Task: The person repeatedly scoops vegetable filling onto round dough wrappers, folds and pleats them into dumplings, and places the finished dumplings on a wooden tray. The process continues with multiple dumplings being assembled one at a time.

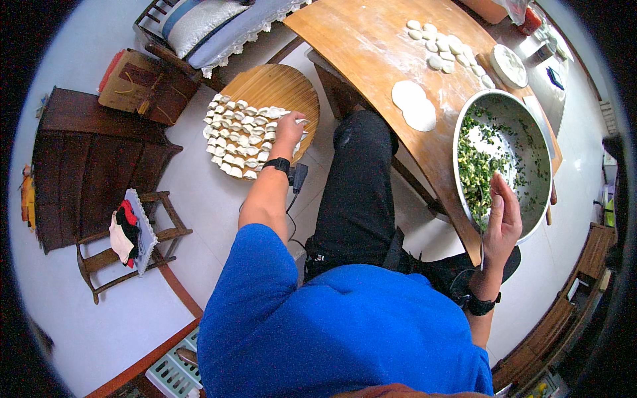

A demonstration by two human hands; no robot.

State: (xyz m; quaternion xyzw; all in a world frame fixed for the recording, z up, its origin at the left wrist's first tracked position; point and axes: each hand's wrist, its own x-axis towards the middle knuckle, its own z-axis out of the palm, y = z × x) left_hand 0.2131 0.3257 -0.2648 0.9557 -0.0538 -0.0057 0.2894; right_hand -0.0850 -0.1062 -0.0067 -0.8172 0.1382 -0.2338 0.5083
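My left hand point(289, 130) is over the right side of a round wooden board point(286, 79), its fingers around a white dumpling point(302, 121). Rows of folded dumplings point(236, 132) cover much of that board. My right hand point(505, 214) is half-curled over the near rim of a large metal bowl point(540, 199), and I see nothing in its fingers. Chopped green filling point(475, 164) lies mostly along the bowl's left side. Close beside this hand, a thin metal utensil handle point(481, 251) crosses the rim. Flat round dough wrappers point(414, 105) overlap on the wooden table left of the bowl.
Small dough pieces point(443, 47) lie on the floured wooden table point(348, 30). A white bowl point(508, 66) and a broad metal blade point(537, 117) are near the large bowl. Below the round board, a black plug point(298, 176) hangs on a cord. A wooden chair point(99, 263) is at left.
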